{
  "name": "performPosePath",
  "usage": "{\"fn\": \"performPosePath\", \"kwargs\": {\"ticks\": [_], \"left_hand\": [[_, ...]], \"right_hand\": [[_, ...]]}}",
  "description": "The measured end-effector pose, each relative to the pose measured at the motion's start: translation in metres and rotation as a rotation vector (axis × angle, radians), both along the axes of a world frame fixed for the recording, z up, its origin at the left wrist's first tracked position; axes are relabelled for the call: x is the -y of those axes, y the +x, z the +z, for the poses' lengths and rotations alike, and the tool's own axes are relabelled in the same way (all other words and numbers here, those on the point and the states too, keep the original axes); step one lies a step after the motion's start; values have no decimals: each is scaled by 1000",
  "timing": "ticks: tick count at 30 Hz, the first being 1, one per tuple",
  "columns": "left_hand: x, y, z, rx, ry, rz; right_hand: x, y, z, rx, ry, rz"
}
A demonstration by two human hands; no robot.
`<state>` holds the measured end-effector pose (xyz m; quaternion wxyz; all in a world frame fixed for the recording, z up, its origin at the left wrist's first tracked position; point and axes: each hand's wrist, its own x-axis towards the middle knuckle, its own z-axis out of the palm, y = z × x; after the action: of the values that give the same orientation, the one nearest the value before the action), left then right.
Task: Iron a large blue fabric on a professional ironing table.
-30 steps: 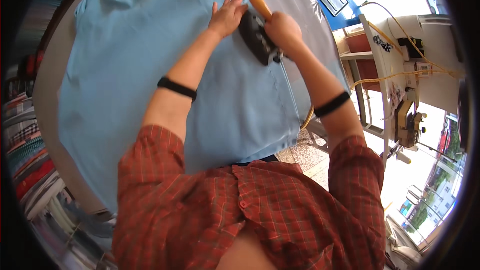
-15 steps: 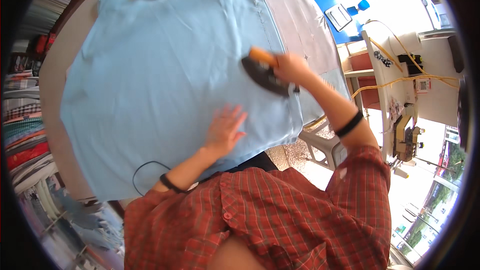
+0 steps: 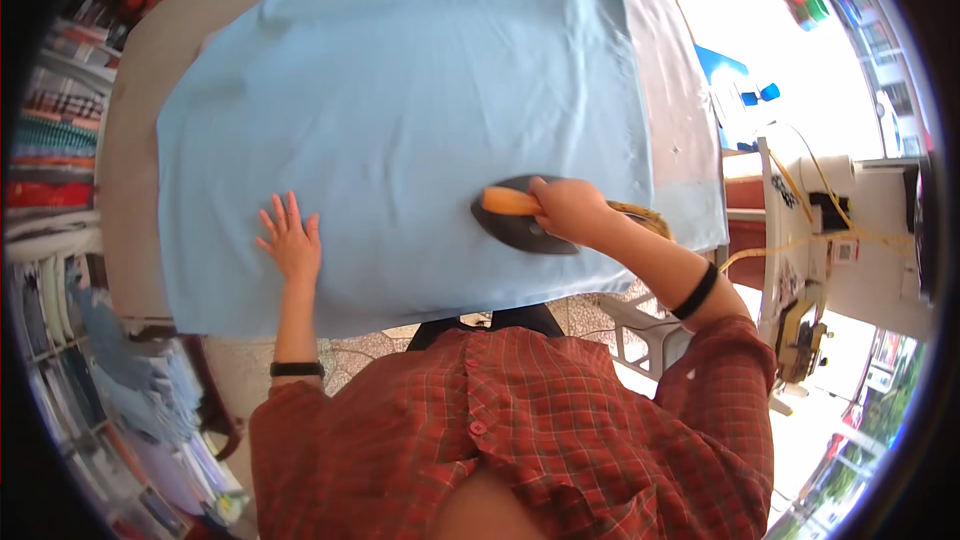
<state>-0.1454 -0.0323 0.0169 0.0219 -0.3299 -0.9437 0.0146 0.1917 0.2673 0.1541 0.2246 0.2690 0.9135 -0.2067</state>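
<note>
A light blue cloth (image 3: 400, 120) with soft creases lies spread over a padded table. My right hand (image 3: 572, 211) grips the orange handle of a dark clothes iron (image 3: 530, 232), whose soleplate rests on the cloth right of the middle, tip pointing left. A yellowish cord trails off behind the iron, partly hidden by my wrist. On the cloth's left part my left hand (image 3: 291, 240) lies flat with its fingers spread.
The padded grey-beige table top (image 3: 140, 170) shows at both sides of the cloth. Stacks of folded fabric (image 3: 65, 130) fill shelves at the left. A sewing machine (image 3: 800, 340) stands at the right, near a grey plastic stool (image 3: 640, 335). Yellow cords hang at the right.
My left hand has moved left across the cloth and now lies flat. My right hand has brought the iron nearer to me. The cloth's right edge appears farther right in view.
</note>
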Motion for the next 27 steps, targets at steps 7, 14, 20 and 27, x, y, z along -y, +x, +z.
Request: {"fn": "performPosePath", "kwargs": {"ticks": [7, 14, 20, 27], "left_hand": [[16, -8, -7, -2, -7, 69], [3, -10, -7, -63, 88, 33], [12, -1, -5, -29, 72, 31], [8, -4, -2, -62, 53, 23]], "right_hand": [[-75, -123, -42, -226, 246, -361], [-201, -194, -27, -259, 175, -579], [-105, -182, -28, -201, 59, -165], [-17, -176, -20, -83, 12, 19]]}}
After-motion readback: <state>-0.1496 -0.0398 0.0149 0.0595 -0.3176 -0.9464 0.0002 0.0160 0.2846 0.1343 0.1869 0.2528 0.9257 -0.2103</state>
